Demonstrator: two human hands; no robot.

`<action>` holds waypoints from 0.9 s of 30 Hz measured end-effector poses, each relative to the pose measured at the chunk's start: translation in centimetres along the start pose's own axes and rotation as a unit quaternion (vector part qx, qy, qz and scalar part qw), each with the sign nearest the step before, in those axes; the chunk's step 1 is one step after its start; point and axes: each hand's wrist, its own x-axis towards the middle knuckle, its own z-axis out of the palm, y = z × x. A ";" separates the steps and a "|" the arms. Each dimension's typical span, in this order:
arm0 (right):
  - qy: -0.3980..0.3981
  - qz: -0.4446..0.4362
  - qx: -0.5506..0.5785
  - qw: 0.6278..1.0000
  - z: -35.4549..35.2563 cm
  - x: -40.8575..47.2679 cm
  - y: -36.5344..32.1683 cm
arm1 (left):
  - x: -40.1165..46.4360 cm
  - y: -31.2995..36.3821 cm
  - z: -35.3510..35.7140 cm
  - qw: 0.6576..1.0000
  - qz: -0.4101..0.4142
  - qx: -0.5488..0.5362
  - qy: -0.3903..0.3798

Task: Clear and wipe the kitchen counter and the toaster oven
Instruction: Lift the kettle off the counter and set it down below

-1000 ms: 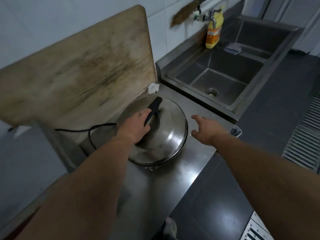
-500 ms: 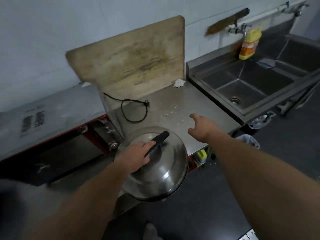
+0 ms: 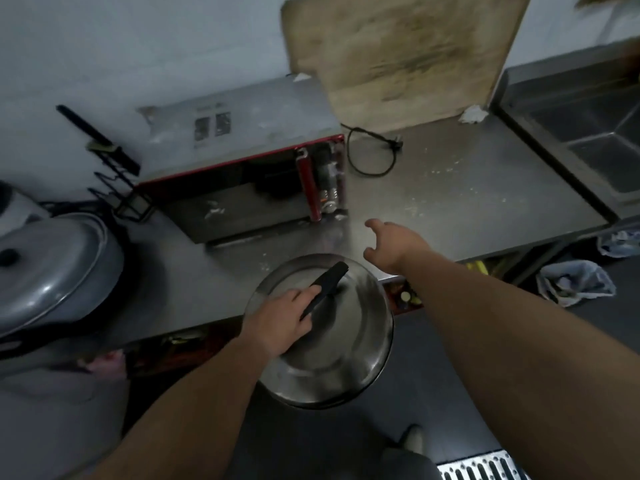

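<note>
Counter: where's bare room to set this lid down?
Free: the steel counter between toaster oven, cutting board and sink, apart from crumbs and the cord. Crowded: far left, by the grey pot and rack.

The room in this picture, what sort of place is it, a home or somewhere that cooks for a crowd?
Probably a working kitchen, perhaps a commercial one. A steel counter runs beside a deep steel sink, a large worn cutting board leans on the wall, and a red toaster oven sits there.
</note>
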 end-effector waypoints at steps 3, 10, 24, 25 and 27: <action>-0.014 -0.013 -0.005 1.000 4.1 -0.6 -5.3 | -4.2 -5.1 2.5 1.000 -0.022 -0.016 -0.009; -0.069 0.001 -0.021 0.997 15.4 -3.7 -14.8 | -14.5 -16.0 8.9 0.996 -0.053 -0.039 -0.068; -0.183 -0.054 -0.069 0.979 30.4 -3.1 -19.6 | -20.4 -27.0 17.7 0.966 -0.226 -0.116 -0.054; -0.188 -0.056 -0.071 0.978 31.4 -2.5 -19.3 | -19.7 -27.4 18.5 0.965 -0.231 -0.115 -0.052; -0.200 -0.055 -0.080 0.975 33.7 -1.2 -18.3 | -18.2 -28.2 20.3 0.963 -0.239 -0.114 -0.052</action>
